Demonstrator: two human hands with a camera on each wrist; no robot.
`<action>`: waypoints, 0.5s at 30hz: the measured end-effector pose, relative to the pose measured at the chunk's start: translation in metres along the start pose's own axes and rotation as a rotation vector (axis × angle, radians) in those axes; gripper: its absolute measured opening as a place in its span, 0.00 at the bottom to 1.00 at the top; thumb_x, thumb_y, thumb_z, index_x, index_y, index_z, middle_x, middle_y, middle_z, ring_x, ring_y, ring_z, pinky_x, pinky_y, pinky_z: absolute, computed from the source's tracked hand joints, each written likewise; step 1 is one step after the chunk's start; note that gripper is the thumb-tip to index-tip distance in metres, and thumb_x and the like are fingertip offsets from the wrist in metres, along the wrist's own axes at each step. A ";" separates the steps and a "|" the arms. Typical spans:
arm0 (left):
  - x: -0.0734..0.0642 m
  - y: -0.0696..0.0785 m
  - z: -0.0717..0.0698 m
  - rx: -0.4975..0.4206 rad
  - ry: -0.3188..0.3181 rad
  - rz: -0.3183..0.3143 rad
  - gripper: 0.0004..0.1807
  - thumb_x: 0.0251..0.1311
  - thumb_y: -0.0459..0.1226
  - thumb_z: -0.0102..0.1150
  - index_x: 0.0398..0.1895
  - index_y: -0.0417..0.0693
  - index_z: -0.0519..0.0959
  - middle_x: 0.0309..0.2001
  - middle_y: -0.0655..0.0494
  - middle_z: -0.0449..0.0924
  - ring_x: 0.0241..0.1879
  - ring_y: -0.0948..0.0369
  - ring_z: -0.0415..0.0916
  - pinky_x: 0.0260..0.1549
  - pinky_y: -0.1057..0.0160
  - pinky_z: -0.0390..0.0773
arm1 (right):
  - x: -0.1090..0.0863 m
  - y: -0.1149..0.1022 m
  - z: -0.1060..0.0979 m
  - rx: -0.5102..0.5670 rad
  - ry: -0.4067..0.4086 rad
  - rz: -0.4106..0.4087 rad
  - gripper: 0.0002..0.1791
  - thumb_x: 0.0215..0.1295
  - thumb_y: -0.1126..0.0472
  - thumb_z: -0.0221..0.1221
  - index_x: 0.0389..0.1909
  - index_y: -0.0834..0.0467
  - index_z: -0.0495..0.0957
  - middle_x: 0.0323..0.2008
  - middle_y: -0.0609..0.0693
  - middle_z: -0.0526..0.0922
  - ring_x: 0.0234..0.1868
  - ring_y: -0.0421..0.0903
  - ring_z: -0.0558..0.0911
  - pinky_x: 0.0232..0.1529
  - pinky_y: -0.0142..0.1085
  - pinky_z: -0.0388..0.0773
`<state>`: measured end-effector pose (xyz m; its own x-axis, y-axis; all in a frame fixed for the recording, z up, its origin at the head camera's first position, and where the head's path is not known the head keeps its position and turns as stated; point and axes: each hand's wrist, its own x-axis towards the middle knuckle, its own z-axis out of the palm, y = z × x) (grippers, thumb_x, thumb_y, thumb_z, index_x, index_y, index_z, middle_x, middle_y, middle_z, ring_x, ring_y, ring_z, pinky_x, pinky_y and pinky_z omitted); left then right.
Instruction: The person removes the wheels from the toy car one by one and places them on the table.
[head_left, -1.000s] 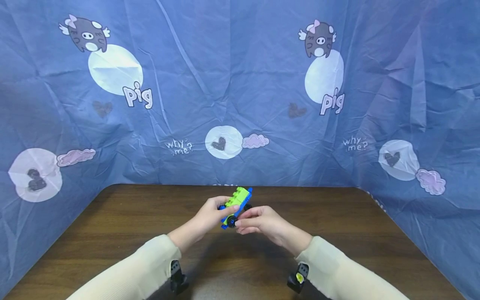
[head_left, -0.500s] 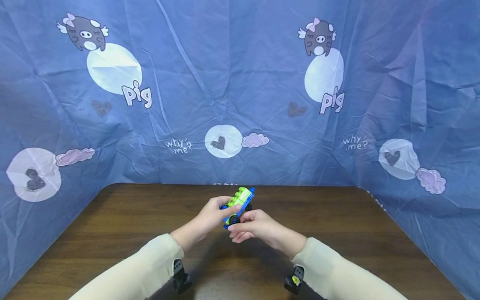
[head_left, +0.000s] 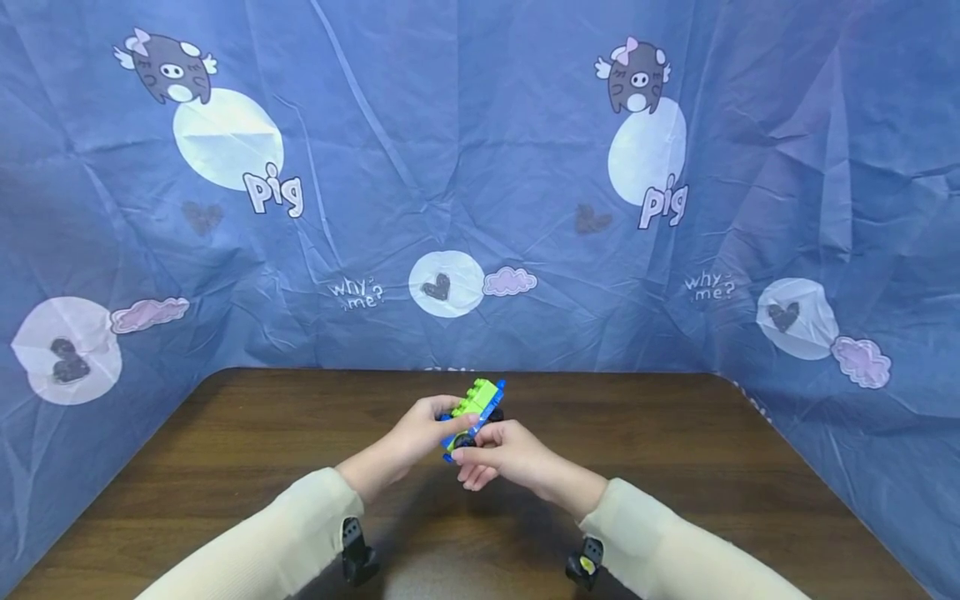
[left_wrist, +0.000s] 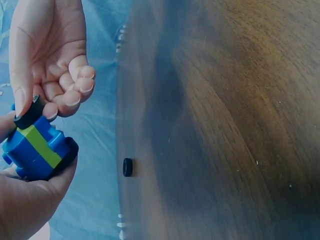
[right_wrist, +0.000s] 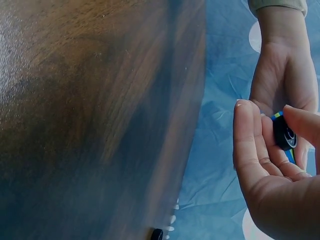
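Observation:
A toy car point(head_left: 478, 397) of lime-green and blue building blocks is held tilted above the table. My left hand point(head_left: 416, 432) grips it around the body, thumb on the near side. With thumb and index finger my right hand point(head_left: 521, 458) pinches a black wheel point(left_wrist: 31, 114) at the car's near end; its other fingers are loosely curled below. The right wrist view shows this wheel point(right_wrist: 285, 133) between thumb and fingers, with most of the car hidden behind it. In the left wrist view another black wheel sits on the car's opposite side, partly covered by my left hand.
A loose black tyre point(left_wrist: 128, 167) stands on the brown wooden table point(head_left: 285, 450), near its far edge in the left wrist view. Blue printed cloth point(head_left: 480, 167) hangs behind and at both sides. Black wrist cameras point(head_left: 360, 554) hang below the sleeves.
My right hand has moved left and slightly down, its thumb now over the wheel and its lower fingers beneath. The left hand and car have shifted only slightly.

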<state>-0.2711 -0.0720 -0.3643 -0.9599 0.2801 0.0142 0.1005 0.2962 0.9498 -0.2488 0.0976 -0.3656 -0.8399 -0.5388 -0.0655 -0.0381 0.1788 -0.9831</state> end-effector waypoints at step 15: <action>0.004 0.002 -0.005 -0.015 0.013 -0.024 0.23 0.60 0.40 0.63 0.54 0.33 0.75 0.48 0.45 0.80 0.44 0.58 0.75 0.53 0.52 0.74 | 0.002 0.000 0.002 -0.102 0.050 -0.060 0.15 0.65 0.59 0.62 0.30 0.71 0.78 0.23 0.62 0.85 0.18 0.40 0.81 0.31 0.50 0.83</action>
<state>-0.2758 -0.0746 -0.3613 -0.9653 0.2612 -0.0044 0.0740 0.2892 0.9544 -0.2497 0.0950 -0.3660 -0.8602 -0.5099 0.0044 -0.1422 0.2317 -0.9623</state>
